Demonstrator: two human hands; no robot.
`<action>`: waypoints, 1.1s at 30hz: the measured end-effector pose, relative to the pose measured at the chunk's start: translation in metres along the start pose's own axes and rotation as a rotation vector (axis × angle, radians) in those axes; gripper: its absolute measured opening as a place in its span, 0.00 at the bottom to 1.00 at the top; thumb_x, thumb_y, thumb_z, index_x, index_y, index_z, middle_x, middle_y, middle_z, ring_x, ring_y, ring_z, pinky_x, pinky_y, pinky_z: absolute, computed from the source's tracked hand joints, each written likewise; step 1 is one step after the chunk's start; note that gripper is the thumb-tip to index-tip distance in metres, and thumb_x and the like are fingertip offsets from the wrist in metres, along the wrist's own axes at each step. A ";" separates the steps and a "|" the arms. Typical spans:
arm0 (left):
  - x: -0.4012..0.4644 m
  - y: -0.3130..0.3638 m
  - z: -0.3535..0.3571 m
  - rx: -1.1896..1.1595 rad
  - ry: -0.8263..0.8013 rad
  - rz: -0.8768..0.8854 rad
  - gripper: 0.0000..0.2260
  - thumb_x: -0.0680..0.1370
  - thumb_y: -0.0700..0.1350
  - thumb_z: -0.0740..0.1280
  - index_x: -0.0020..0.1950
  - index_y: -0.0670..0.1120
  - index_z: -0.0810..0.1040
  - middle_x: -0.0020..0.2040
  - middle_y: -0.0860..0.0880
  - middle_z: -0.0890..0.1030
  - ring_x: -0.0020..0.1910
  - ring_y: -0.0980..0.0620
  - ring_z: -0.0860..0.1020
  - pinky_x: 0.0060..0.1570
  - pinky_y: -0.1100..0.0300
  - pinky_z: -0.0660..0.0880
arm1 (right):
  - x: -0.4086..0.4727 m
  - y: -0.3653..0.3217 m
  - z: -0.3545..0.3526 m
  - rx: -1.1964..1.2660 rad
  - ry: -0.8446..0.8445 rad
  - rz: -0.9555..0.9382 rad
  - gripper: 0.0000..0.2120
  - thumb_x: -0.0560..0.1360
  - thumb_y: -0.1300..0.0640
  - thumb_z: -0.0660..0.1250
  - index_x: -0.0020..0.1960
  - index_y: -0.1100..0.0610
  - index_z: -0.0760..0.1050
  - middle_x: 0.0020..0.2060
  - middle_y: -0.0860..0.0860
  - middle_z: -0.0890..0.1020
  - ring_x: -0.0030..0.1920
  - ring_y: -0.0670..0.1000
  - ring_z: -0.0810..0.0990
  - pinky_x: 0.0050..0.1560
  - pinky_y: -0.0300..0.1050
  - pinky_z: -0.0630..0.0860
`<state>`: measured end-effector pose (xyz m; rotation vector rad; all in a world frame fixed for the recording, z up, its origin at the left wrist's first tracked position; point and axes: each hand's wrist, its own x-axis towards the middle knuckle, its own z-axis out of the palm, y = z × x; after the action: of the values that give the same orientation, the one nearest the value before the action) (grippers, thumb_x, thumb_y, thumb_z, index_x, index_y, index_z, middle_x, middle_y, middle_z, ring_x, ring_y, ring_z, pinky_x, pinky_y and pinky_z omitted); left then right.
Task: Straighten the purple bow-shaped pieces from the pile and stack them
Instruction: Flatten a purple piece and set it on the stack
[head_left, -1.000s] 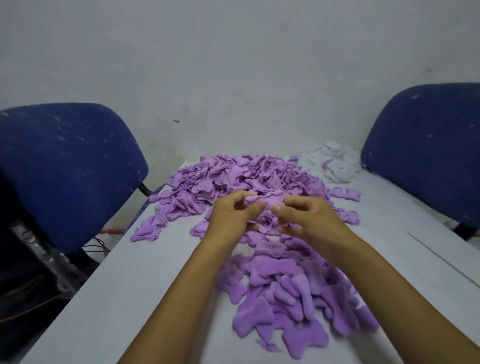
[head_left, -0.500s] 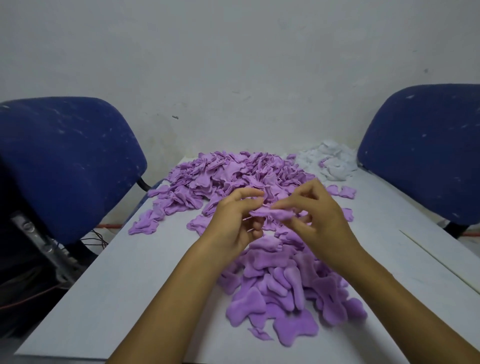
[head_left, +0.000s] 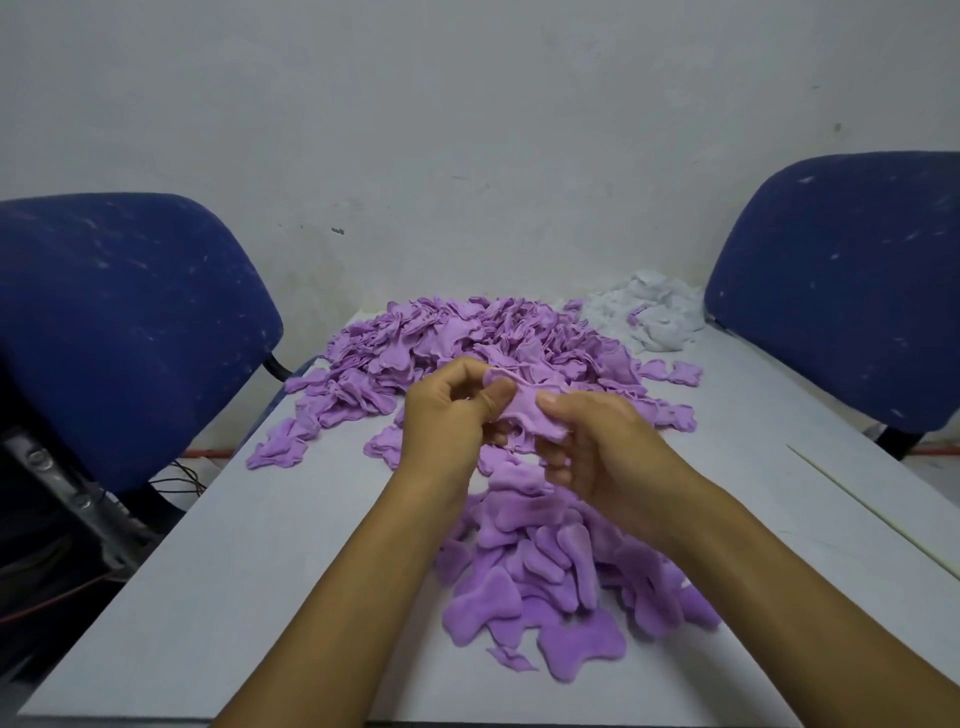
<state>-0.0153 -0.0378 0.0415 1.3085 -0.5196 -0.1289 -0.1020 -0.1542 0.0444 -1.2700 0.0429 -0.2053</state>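
While both hands pinch one purple bow piece (head_left: 530, 413) at frame centre, left hand (head_left: 447, 421) on its left end, right hand (head_left: 597, 452) on its right, it sits raised over the worktop (head_left: 249, 561). Loose pile (head_left: 467, 343) behind, flattened stack (head_left: 550, 566) lower centre. White scraps (head_left: 649, 312) upper right; blue chairs (head_left: 119, 322) flank both sides.

A plain makeshift workroom, seemingly an office corner, is showing here: two blue upholstered office chairs, one at the left (head_left: 124, 322) and one at the right (head_left: 852, 280), are flanking a grey surface (head_left: 218, 597) that is standing against a bare, scuffed white wall (head_left: 467, 130), with cables (head_left: 176, 480) trailing on the floor.
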 end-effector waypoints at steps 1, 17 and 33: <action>0.001 0.000 0.002 -0.024 0.020 0.000 0.14 0.76 0.32 0.67 0.34 0.45 0.77 0.29 0.47 0.75 0.27 0.49 0.72 0.28 0.61 0.71 | -0.002 0.000 0.004 0.110 -0.077 0.033 0.10 0.72 0.55 0.67 0.33 0.54 0.79 0.28 0.49 0.68 0.27 0.46 0.67 0.26 0.35 0.64; -0.012 0.009 0.004 0.053 -0.137 0.150 0.08 0.77 0.33 0.67 0.40 0.44 0.77 0.32 0.50 0.76 0.31 0.53 0.73 0.31 0.60 0.74 | -0.003 -0.006 -0.005 -0.279 0.139 -0.117 0.12 0.77 0.67 0.65 0.35 0.58 0.74 0.27 0.57 0.81 0.26 0.52 0.80 0.24 0.38 0.72; -0.018 0.004 0.022 0.178 -0.170 0.045 0.05 0.81 0.44 0.64 0.52 0.46 0.78 0.48 0.39 0.77 0.42 0.48 0.75 0.42 0.52 0.77 | 0.009 0.004 -0.007 -0.539 0.452 -0.230 0.13 0.73 0.64 0.70 0.44 0.55 0.66 0.30 0.55 0.75 0.26 0.49 0.73 0.27 0.44 0.69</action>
<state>-0.0414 -0.0499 0.0438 1.4655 -0.7184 -0.1605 -0.0942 -0.1615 0.0391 -1.7421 0.3601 -0.7134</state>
